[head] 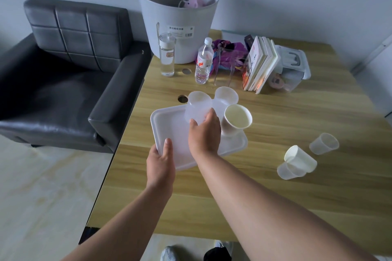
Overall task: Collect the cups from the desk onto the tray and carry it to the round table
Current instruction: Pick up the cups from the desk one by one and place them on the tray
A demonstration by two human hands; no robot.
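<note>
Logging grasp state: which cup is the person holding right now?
The clear cup at the tray's far left, gripped by the right hand. The other cups are untouched.

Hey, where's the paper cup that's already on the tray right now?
In the head view, the paper cup stands on the right side of the white tray, just right of the right hand and beside two translucent cups.

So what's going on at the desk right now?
A person is loading cups onto a white tray. The left hand grips the tray's near edge, while the right hand holds a translucent cup over it. Another translucent cup and a paper cup are already on the tray. Three more cups remain on the desk, to the right.
</note>
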